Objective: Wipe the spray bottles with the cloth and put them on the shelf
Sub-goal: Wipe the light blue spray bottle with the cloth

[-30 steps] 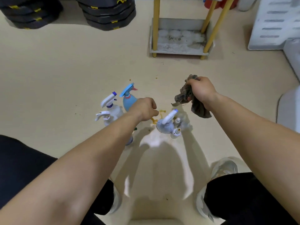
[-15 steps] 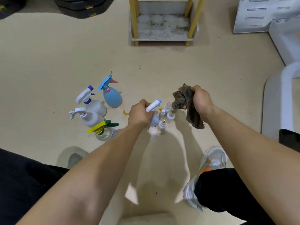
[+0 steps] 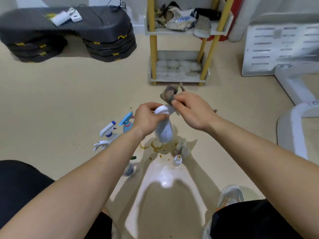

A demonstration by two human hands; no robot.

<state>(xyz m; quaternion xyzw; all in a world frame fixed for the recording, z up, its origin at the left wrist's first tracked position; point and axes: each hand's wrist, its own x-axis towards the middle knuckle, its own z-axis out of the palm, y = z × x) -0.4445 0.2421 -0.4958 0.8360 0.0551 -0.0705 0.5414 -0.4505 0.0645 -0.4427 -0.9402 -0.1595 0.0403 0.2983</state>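
pale spray bottle, no legible label

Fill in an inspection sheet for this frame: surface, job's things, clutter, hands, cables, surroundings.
Surface: beige floor, orange-brown spill rings under the held bottle.
Job's things: pale spray bottle lifted off the floor; brown cloth at its nozzle; blue spray bottle and two white-trigger bottles standing on the floor; yellow-legged shelf, bottom tier bare but grimy.
Clutter: small white bottle on the floor; rags and bags on the upper tier.
Hands: left hand grips the bottle's trigger head; right hand holds the cloth.
Cables: black wire on the stacked black platforms.
Surroundings: white frame at right.
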